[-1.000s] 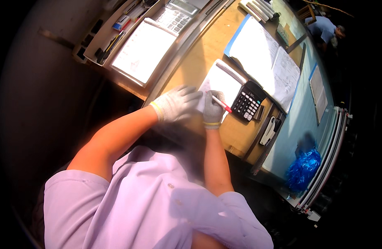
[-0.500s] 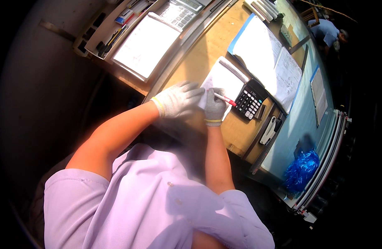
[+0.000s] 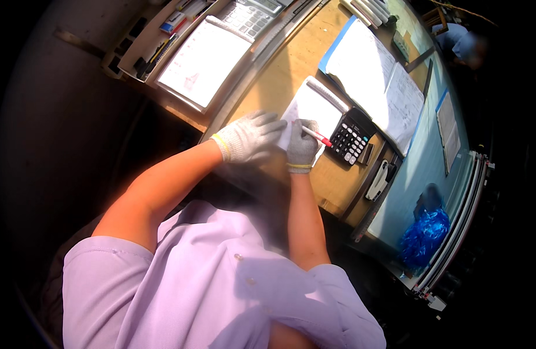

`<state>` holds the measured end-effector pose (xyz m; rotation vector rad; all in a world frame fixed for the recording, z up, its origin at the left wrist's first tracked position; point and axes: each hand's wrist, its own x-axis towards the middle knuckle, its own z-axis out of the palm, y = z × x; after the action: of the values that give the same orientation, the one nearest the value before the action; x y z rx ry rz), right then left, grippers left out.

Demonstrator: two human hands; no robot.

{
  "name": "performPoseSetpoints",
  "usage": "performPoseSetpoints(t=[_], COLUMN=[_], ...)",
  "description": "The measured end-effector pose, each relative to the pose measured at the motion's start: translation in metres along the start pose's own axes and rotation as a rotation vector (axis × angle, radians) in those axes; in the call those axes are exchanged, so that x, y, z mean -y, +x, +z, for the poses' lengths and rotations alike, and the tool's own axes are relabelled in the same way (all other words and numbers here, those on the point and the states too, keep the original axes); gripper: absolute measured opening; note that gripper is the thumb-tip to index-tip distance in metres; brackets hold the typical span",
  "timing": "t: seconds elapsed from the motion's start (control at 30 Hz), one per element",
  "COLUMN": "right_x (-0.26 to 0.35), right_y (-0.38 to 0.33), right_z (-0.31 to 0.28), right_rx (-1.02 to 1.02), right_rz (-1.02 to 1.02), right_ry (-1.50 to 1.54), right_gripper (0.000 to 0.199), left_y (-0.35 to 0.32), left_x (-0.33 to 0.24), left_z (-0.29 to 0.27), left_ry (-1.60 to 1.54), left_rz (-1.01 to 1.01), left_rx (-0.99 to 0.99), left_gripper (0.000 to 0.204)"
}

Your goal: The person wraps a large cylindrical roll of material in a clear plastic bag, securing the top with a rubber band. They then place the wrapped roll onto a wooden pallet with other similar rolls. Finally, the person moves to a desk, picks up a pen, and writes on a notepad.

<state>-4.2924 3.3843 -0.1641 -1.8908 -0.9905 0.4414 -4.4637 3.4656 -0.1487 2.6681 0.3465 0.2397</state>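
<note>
My right hand [image 3: 303, 143], in a grey-white knitted glove, is closed round a white pen with a red end [image 3: 317, 135]. The hand rests on the lower part of a spiral notepad [image 3: 318, 107]. My left hand [image 3: 250, 137], gloved the same way, lies flat with its fingers stretched toward the notepad's left edge. The pen's tip is hidden in my right hand. Just right of the notepad sits a black calculator [image 3: 350, 137] with pale keys.
An open blue-edged folder of papers [image 3: 370, 72] lies beyond the calculator. A white stapler [image 3: 378, 181] and a bundle of blue shiny plastic [image 3: 425, 235] are at the right. A box of pens [image 3: 154, 55], a second notepad [image 3: 204, 61] and a light calculator [image 3: 245, 17] stand upper left. Another person [image 3: 459, 43] bends far right.
My right hand and the pen have shifted very slightly on the notepad. The left hand stays in place. The far person's head has moved a little.
</note>
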Motion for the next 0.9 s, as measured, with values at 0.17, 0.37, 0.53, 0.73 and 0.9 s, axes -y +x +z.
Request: performPoseSetpoints(t=[0.17, 0.37, 0.53, 0.73, 0.9], right_x=[-0.009, -0.025, -0.034, -0.016, -0.013], right_y=[-0.001, 0.003, 0.004, 0.001, 0.000], right_z=[0.002, 0.006, 0.008, -0.002, -0.004], right_rx=[-0.005, -0.119, -0.120, -0.070, -0.094], right_rz=[0.052, -0.034, 0.001, -0.017, -0.014], right_ry=[-0.061, 0.237, 0.277, 0.127, 0.071], right_gripper=[0.026, 0.017, 0.014, 0.008, 0.013], left_y=[0.000, 0.000, 0.000, 0.004, 0.004], left_x=[0.001, 0.001, 0.001, 0.000, -0.002], left_z=[0.002, 0.000, 0.001, -0.005, -0.003], left_ry=[-0.011, -0.022, -0.007, -0.015, -0.009], left_rz=[0.013, 0.018, 0.008, 0.020, 0.018], left_rx=[-0.037, -0.041, -0.048, -0.035, -0.058], left_gripper=[0.060, 0.063, 0.066, 0.067, 0.066])
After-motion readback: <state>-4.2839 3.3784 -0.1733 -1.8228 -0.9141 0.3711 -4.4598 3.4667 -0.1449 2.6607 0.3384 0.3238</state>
